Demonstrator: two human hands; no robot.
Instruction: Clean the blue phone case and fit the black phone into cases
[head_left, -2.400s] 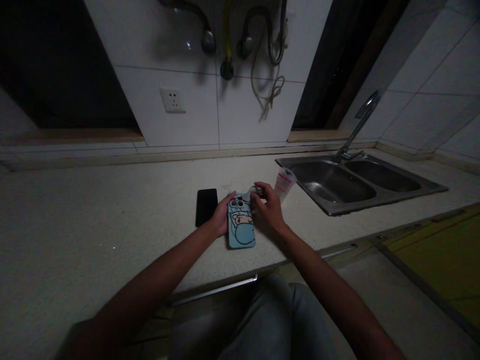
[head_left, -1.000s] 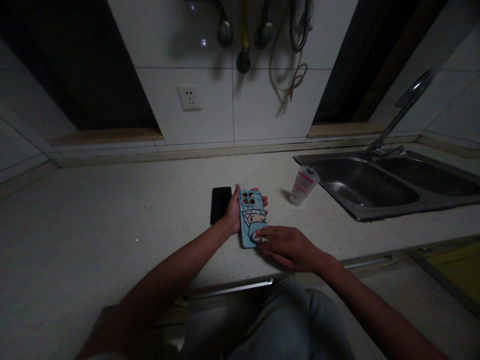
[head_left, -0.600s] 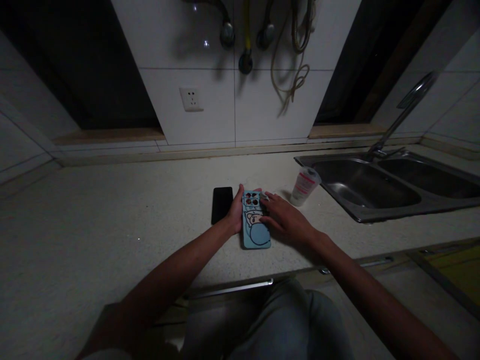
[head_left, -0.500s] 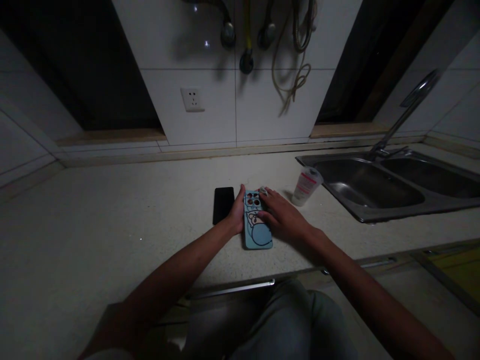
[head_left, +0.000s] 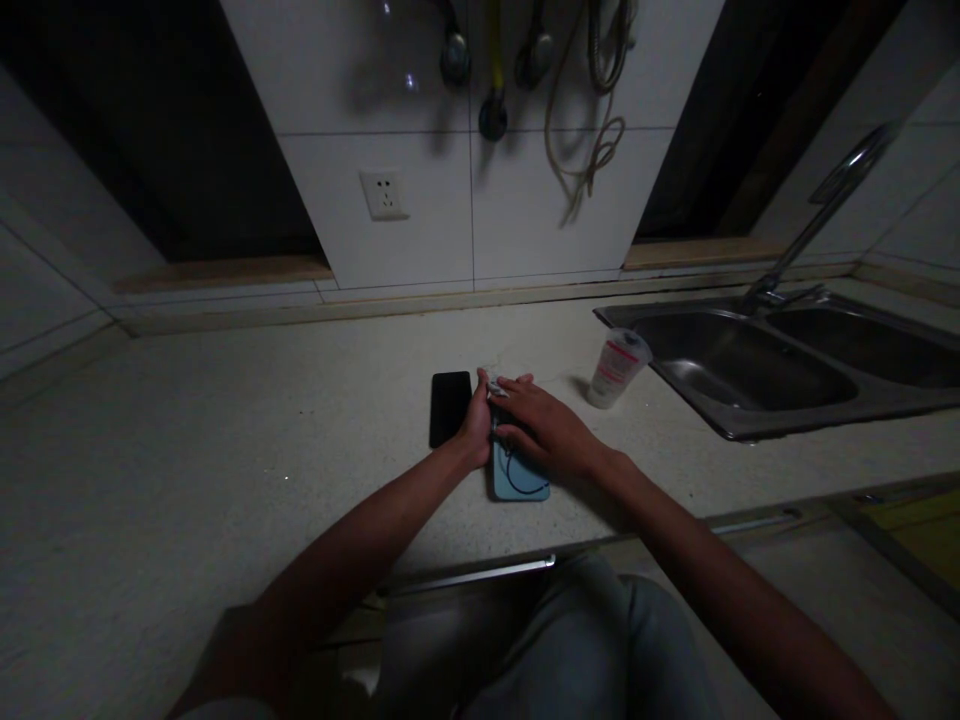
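Observation:
A light blue phone case (head_left: 520,482) with a dark cartoon outline lies on the counter, its lower end showing below my hands. My left hand (head_left: 475,428) grips its left edge, thumb pointing away from me. Over the case's upper part lies my right hand (head_left: 546,425), pressing a small white wipe (head_left: 495,388) under its fingertips; cloth or tissue, I cannot tell which. The case's camera openings are hidden beneath that hand. Just left of my left hand, a black phone (head_left: 449,408) rests flat, dark side up.
A clear plastic cup (head_left: 616,368) with red print stands right of my hands. Beyond it is a double steel sink (head_left: 739,432) with a tall faucet (head_left: 817,215). The tiled wall holds a socket (head_left: 384,194), and a drawer handle (head_left: 480,576) runs below the counter's front edge.
My right hand has slid left across the top of the case with the white wipe, covering the camera openings and most of the drawing. My left hand stays at the left edge.

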